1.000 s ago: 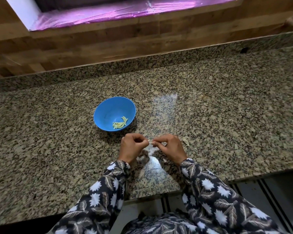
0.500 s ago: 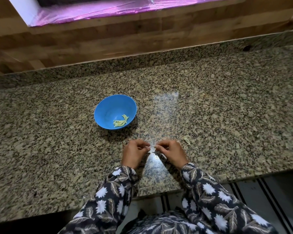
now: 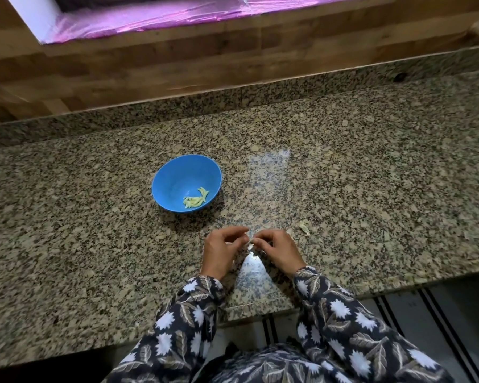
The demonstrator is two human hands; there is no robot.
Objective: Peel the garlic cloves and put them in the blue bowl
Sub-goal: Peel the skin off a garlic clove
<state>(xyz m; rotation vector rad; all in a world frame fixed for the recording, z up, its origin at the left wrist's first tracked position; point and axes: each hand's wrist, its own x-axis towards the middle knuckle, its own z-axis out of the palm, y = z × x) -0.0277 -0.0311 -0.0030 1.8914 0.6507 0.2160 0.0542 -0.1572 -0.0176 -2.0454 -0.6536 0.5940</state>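
Note:
A small pale garlic clove (image 3: 251, 241) sits between my two hands, low over the granite counter. My left hand (image 3: 222, 251) and my right hand (image 3: 278, 249) both pinch it with curled fingertips, and most of the clove is hidden by the fingers. The blue bowl (image 3: 174, 175) stands on the counter up and to the left of my hands. Several peeled yellowish cloves (image 3: 195, 201) lie at the bottom of the bowl.
Loose garlic skin or an unpeeled clove (image 3: 304, 226) lies on the counter just right of my right hand. The granite counter (image 3: 371, 175) ends in a front edge right below my wrists. A wooden wall rises behind the counter's backsplash.
Both hands have stayed together on the clove; the fingers have shifted slightly as they work at it. The view has tilted a little, so the bowl sits higher in frame.

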